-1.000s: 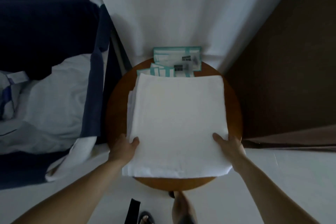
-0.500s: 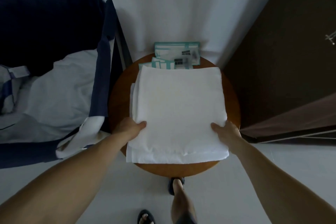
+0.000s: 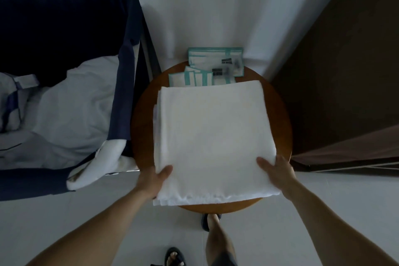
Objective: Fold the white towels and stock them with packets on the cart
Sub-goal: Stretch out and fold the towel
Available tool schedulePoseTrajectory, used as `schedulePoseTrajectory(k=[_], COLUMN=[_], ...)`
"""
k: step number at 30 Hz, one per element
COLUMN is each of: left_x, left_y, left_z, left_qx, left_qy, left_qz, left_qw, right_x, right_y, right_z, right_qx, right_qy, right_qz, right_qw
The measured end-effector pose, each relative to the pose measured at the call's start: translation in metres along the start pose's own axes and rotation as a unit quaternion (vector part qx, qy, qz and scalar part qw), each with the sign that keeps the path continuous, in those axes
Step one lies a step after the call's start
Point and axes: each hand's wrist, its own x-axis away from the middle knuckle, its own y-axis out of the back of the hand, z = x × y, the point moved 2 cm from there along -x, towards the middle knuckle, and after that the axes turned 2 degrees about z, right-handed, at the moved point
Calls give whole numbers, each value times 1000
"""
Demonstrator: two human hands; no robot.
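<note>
Two hands grip one stack of folded white towels (image 3: 213, 136): your left hand (image 3: 154, 179) clasps its near-left corner, your right hand (image 3: 277, 171) its near-right edge, thumbs on top, equally near. The stack lies on the round wooden table (image 3: 278, 119) straight ahead of you, long axis running away from you, near edge overhanging the rim. Layers are too close to count. Several teal packets (image 3: 216, 65), perhaps five, lie just beyond its far edge.

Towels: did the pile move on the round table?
Yes, slightly. The towel pile slid toward the person: more of the teal packets shows behind it, and its front edge sits closer to the near rim of the round table.
</note>
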Motion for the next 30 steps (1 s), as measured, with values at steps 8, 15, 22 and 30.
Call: schedulePoseTrajectory(k=[8,15,22,30], left_x=[-8,-18,-52,-93], left_y=[-4,-5,8,3], left_z=[1,-13,-48,-88], left_qx=[45,89,193,217], left_qy=[41,34,28,-1], left_qz=[-7,-2,35,8], left_qw=[998,996,980,976], right_x=[-16,-39,-59,-84], right_y=[4,12,13,13], right_z=[15,20,62,84], right_qx=[-2,-163,-282,-319], right_qy=[-47,-61,-36,19], right_qz=[20,72,114,94], right_qw=[999,982,952,943])
